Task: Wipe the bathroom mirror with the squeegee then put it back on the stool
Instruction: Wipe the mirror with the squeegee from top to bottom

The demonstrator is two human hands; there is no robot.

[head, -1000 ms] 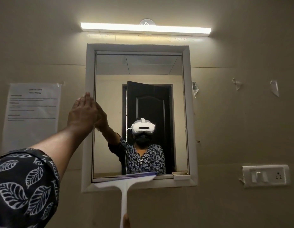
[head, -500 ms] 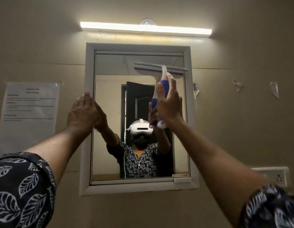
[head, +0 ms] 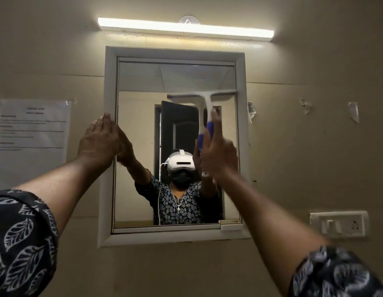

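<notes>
Head view shows your right hand (head: 218,155) gripping the squeegee (head: 207,101), likely light and stiff, by its blue handle (head: 208,130), left hand (head: 98,142) flat on the mirror (head: 139,108) edge.

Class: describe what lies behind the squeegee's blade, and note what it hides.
Behind the squeegee, gripped by the right hand, lies the upper right glass of the mirror. Its blurred blade covers a strip there, so contact and that strip's reflection cannot be seen.
</notes>
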